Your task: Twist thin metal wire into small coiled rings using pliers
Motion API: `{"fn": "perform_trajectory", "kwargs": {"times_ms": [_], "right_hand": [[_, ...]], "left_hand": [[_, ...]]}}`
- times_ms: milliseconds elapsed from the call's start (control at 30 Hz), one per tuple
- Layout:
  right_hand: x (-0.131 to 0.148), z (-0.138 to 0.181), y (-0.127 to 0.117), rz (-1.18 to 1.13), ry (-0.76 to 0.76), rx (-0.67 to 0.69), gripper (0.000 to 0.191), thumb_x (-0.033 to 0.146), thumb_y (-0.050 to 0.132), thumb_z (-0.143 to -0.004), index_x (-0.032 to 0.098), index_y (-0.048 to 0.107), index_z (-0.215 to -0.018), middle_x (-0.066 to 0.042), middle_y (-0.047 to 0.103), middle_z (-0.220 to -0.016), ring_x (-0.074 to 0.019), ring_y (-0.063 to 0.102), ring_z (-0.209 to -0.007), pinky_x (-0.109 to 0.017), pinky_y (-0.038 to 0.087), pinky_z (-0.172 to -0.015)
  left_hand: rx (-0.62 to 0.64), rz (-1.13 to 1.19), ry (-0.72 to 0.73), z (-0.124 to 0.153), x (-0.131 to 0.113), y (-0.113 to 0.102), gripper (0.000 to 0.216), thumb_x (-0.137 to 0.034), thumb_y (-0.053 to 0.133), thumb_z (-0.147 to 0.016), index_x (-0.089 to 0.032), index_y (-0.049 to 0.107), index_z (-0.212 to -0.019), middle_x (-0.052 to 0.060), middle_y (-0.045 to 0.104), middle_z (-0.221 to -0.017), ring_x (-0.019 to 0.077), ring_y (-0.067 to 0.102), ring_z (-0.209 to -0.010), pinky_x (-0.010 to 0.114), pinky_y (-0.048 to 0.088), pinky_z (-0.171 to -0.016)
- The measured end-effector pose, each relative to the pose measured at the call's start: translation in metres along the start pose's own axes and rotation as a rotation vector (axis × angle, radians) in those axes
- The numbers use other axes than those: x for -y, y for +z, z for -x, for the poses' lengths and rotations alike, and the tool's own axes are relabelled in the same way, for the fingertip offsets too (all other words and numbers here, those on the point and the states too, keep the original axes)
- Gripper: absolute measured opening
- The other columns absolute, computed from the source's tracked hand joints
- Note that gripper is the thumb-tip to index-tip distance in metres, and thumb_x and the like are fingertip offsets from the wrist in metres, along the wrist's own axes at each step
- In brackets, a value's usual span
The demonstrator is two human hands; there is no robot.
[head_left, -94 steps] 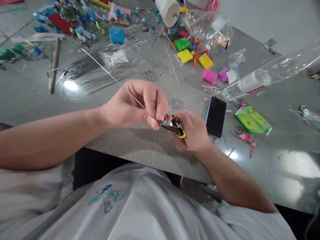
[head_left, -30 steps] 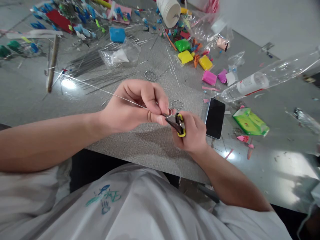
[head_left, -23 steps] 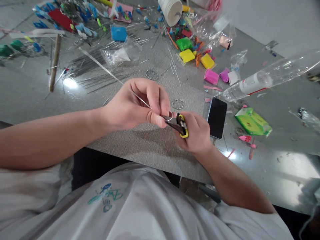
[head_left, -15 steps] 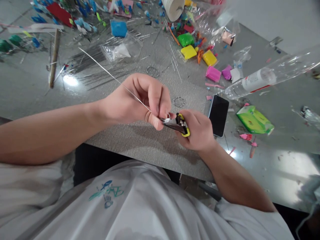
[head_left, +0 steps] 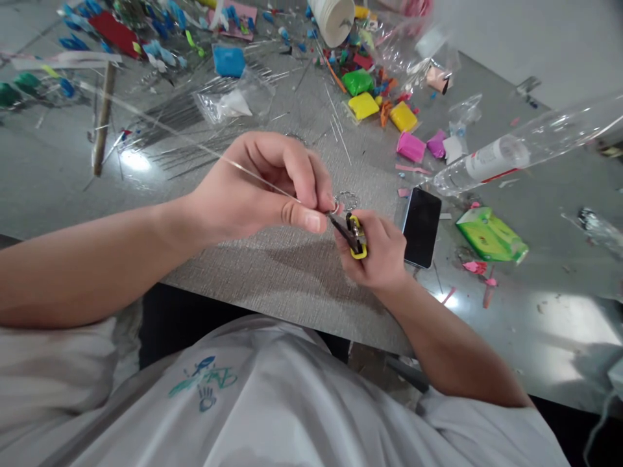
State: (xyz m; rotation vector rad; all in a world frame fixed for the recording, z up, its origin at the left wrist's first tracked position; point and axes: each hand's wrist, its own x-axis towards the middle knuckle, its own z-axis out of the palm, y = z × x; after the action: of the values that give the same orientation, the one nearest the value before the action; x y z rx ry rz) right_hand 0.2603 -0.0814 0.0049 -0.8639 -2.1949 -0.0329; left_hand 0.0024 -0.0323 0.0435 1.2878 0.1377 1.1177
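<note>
Pinching a thin metal wire in my left grip, thumb against the fingers. Long free length runs back over that hand toward the far left of the desk; it's blurred out there. Near end is at my fingertips, with what looks like a small curve.

Right grip is wrapped round the pliers, black with yellow trim. Handles mostly hidden by my fingers. Nose points up-left, tips right at the wire end beside my left thumb. Can't tell if the tips are clamped on it.

Both hands are just above the near part of the desk. One wire ring lies behind the fingertips, partly covered; another wire ring is mostly behind my left hand. Loose wires are spread farther back, left, near a stick.

Right side: phone near my right hand, green packet past it, clear bottle lying on its side beyond the phone.
</note>
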Motion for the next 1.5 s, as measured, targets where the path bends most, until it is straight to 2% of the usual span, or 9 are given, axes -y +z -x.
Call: {"fn": "perform_trajectory", "kwargs": {"times_ms": [200,333,467,667,833,933,1000,1167,1500], "right_hand": [[0.001,0.000,0.000,-0.014,-0.001,0.007,0.020,0.037,0.063,-0.104,0.024,0.059,-0.120,-0.006,0.076,-0.095,-0.0225,0.073,-0.079,-0.034,0.057,-0.067],[0.001,0.000,-0.001,-0.009,-0.005,0.000,0.022,0.039,0.063,-0.105,0.023,0.059,-0.120,-0.006,0.077,-0.095,-0.0227,0.075,-0.080,-0.035,0.058,-0.068],[0.001,0.001,-0.002,-0.001,-0.009,0.001,0.021,0.040,0.062,-0.106,0.024,0.058,-0.120,-0.005,0.077,-0.094,-0.0224,0.074,-0.078,-0.035,0.057,-0.066],[0.001,0.002,-0.001,0.016,0.011,-0.028,0.022,0.040,0.062,-0.106,0.025,0.058,-0.120,-0.004,0.076,-0.092,-0.0220,0.072,-0.076,-0.035,0.056,-0.065],[0.002,0.001,-0.002,-0.028,0.009,-0.008,0.021,0.039,0.063,-0.105,0.025,0.058,-0.120,-0.004,0.076,-0.093,-0.0216,0.072,-0.077,-0.034,0.056,-0.066],[0.001,0.001,-0.003,-0.064,0.000,0.010,0.022,0.040,0.064,-0.104,0.025,0.058,-0.119,-0.004,0.076,-0.094,-0.0217,0.073,-0.078,-0.034,0.056,-0.067],[0.000,0.002,-0.003,-0.075,-0.006,0.011,0.023,0.040,0.065,-0.103,0.025,0.058,-0.119,-0.004,0.076,-0.094,-0.0220,0.073,-0.078,-0.034,0.057,-0.067],[0.000,0.003,-0.002,-0.077,-0.008,-0.006,0.025,0.040,0.067,-0.102,0.025,0.059,-0.121,-0.006,0.078,-0.097,-0.0232,0.075,-0.081,-0.035,0.058,-0.068],[0.003,0.002,-0.001,-0.047,-0.010,-0.018,0.024,0.039,0.066,-0.103,0.024,0.059,-0.120,-0.006,0.077,-0.095,-0.0227,0.074,-0.079,-0.035,0.058,-0.068]], "left_hand": [[-0.149,-0.035,-0.087,0.005,-0.006,0.013,0.037,-0.035,0.113,-0.082,-0.021,0.080,-0.073,0.001,0.076,-0.084,0.0162,0.081,-0.082,0.029,0.074,-0.082],[-0.040,-0.045,-0.008,0.004,0.000,0.011,0.052,-0.044,0.121,-0.064,-0.021,0.074,-0.065,0.001,0.071,-0.073,0.0196,0.080,-0.073,0.032,0.074,-0.074],[-0.123,-0.099,-0.042,0.003,0.005,0.007,0.050,-0.047,0.117,-0.073,-0.021,0.074,-0.067,0.001,0.070,-0.072,0.0193,0.079,-0.070,0.033,0.074,-0.076],[-0.004,-0.091,-0.028,0.003,0.002,0.006,0.046,-0.046,0.118,-0.071,-0.022,0.079,-0.074,0.004,0.077,-0.082,0.0219,0.082,-0.079,0.031,0.071,-0.073],[-0.063,-0.096,-0.084,0.003,-0.001,0.007,0.028,-0.031,0.105,-0.094,-0.020,0.082,-0.083,0.004,0.081,-0.095,0.0166,0.082,-0.088,0.029,0.072,-0.087],[0.240,0.013,0.222,-0.002,0.008,-0.003,0.026,-0.004,0.105,-0.082,-0.019,0.086,-0.095,0.000,0.082,-0.094,0.0132,0.083,-0.083,0.022,0.072,-0.082],[0.298,0.013,0.230,-0.004,0.009,-0.006,0.032,0.004,0.101,-0.080,-0.017,0.087,-0.099,0.001,0.083,-0.097,0.0148,0.084,-0.086,0.026,0.075,-0.084],[-0.049,-0.062,-0.096,0.007,-0.016,0.015,0.025,-0.030,0.104,-0.095,-0.017,0.086,-0.083,0.002,0.081,-0.091,0.0137,0.079,-0.086,0.028,0.071,-0.089],[-0.093,0.011,-0.098,0.009,-0.019,0.025,0.023,-0.026,0.109,-0.088,-0.019,0.088,-0.081,0.001,0.080,-0.086,0.0144,0.081,-0.082,0.026,0.073,-0.082]]}}
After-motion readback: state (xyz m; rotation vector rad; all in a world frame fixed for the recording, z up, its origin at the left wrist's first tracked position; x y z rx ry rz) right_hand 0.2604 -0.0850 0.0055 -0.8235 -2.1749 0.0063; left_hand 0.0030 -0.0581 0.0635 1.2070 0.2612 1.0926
